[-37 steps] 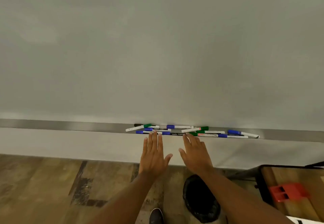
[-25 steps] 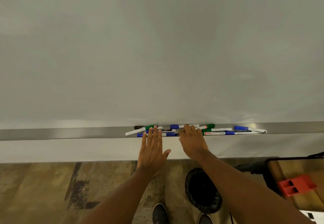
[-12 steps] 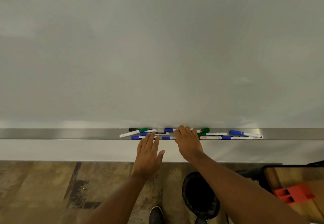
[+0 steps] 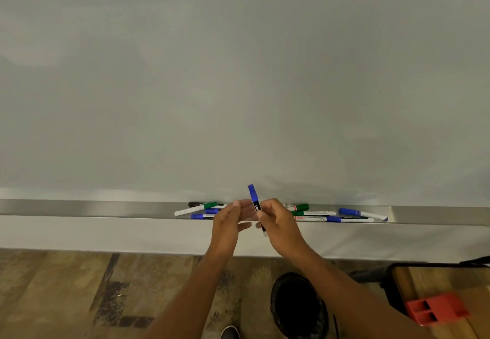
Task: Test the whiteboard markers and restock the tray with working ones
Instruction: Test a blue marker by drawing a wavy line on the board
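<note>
A blue-capped marker (image 4: 255, 202) is held up in front of the lower edge of the whiteboard (image 4: 238, 73), just above the metal tray (image 4: 79, 207). The right hand (image 4: 278, 222) pinches its dark barrel below the cap, fingers curled round it. The left hand (image 4: 228, 222) is raised just beside it with fingers loosely extended; they are blurred, so whether they touch the barrel cannot be told.

Behind the hands, loose markers lie flat along the tray. Left of the hands are a green-capped marker (image 4: 197, 208), a black-capped one (image 4: 195, 204) and a blue-capped one (image 4: 201, 216). To the right are another green-capped marker (image 4: 299, 207) and more blue-capped ones, the farthest (image 4: 362, 213) lying at a slight slant.

The whiteboard fills the upper view, pale grey and unmarked, with a white band of wall under the tray. Below is a worn wood-patterned floor (image 4: 53, 285) with dark patches. A round black bin (image 4: 298, 304) stands under the right forearm, near the toe of a shoe (image 4: 230, 333). At lower right, a red plastic block (image 4: 437, 309) sits on a dark-edged wooden surface (image 4: 424, 277).

The held marker stands nearly upright, cap up, its top leaning slightly left, long axis crossing the tray's line.
</note>
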`<state>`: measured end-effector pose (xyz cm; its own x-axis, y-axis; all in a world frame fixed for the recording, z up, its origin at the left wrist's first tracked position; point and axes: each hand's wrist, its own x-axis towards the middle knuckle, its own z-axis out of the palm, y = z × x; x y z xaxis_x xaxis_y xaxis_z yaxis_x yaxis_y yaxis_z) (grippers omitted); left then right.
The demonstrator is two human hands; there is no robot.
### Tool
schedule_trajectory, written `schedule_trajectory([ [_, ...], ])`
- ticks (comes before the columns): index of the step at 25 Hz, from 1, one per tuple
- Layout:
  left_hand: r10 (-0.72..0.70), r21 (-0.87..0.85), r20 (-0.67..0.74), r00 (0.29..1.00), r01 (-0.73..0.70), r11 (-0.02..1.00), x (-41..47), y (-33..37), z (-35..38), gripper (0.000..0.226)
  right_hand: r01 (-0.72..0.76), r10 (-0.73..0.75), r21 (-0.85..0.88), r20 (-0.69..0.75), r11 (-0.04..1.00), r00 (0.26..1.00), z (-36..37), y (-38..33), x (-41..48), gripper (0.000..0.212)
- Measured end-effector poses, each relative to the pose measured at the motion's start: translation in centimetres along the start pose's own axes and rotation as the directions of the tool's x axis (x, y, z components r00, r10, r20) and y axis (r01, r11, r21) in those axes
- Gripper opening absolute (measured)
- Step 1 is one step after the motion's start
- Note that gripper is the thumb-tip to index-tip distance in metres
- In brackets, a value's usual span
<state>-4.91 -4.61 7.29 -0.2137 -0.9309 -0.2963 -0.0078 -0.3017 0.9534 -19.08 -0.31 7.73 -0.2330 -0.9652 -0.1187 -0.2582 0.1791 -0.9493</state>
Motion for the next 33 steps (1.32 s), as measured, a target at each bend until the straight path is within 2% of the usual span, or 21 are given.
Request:
schedule_trajectory([
  [2,-0.030,-0.163,0.098,0.995,0.045,0.986,-0.3,1.1,0.6,0.046,-0.085,0.064,0.177,0.120,0.981,0.991,-0.9,-1.5,-1.4,0.019],
  [5,-0.001,-0.368,0.215,0.977,0.082,0.926,-0.9,2.5,1.3,0.044,-0.220,0.147,0.341,0.226,0.914,0.963,-1.9,-3.1,-2.9,0.029],
  [8,0.027,-0.429,0.308,0.951,0.114,0.896,-1.5,2.9,2.1,0.043,-0.353,0.218,0.447,0.325,0.822,0.920,-2.8,-4.0,-3.9,0.027],
  [11,0.041,-0.488,0.376,0.926,0.160,0.858,-2.2,3.1,2.7,0.042,-0.381,0.221,0.442,0.370,0.812,0.902,-3.7,-4.4,-4.7,0.040],
  [13,0.049,-0.525,0.388,0.920,0.178,0.832,-2.5,3.5,2.8,0.041,-0.408,0.228,0.502,0.382,0.762,0.896,-4.1,-4.4,-5.3,0.043],
  [15,0.043,-0.541,0.381,0.924,0.185,0.820,-3.0,3.7,3.2,0.035,-0.420,0.239,0.534,0.375,0.734,0.896,-4.3,-4.5,-5.9,0.040],
  [17,0.009,-0.531,0.334,0.943,0.180,0.828,-3.7,3.9,3.9,0.029,-0.399,0.250,0.491,0.342,0.774,0.906,-4.3,-4.8,-6.3,0.035],
  [19,-0.018,-0.528,0.249,0.968,0.152,0.836,-3.9,4.1,4.3,0.028,-0.342,0.247,0.381,0.278,0.859,0.928,-4.2,-5.0,-6.8,0.034],
  [21,-0.047,-0.599,0.118,0.992,0.109,0.793,-2.8,5.2,2.8,0.030,-0.275,0.231,0.207,0.213,0.939,0.949,-4.2,-4.5,-7.9,0.037],
  [23,-0.055,-0.620,-0.008,0.998,0.039,0.784,-1.1,6.8,0.0,0.026,-0.270,0.248,0.114,0.178,0.956,0.952,-4.1,-3.3,-9.3,0.035],
  [26,-0.047,-0.493,-0.062,0.997,0.010,0.870,-0.7,6.9,-2.4,0.021,-0.318,0.290,0.165,0.177,0.934,0.941,-4.5,-2.4,-10.5,0.030],
  [29,-0.032,-0.305,-0.115,0.993,-0.004,0.952,-1.5,3.8,-1.8,0.022,-0.292,0.268,0.162,0.159,0.942,0.950,-4.5,-2.8,-10.3,0.026],
  [31,0.026,-0.061,-0.214,0.976,-0.039,0.997,-1.4,1.6,-1.3,0.012,-0.262,0.244,0.150,0.127,0.953,0.961,-4.3,-2.9,-10.1,0.025],
  [33,0.114,0.187,-0.258,0.960,-0.066,0.980,-0.5,0.0,-0.8,0.009,-0.245,0.234,0.143,0.090,0.959,0.968,-4.3,-2.8,-10.1,0.025],
])
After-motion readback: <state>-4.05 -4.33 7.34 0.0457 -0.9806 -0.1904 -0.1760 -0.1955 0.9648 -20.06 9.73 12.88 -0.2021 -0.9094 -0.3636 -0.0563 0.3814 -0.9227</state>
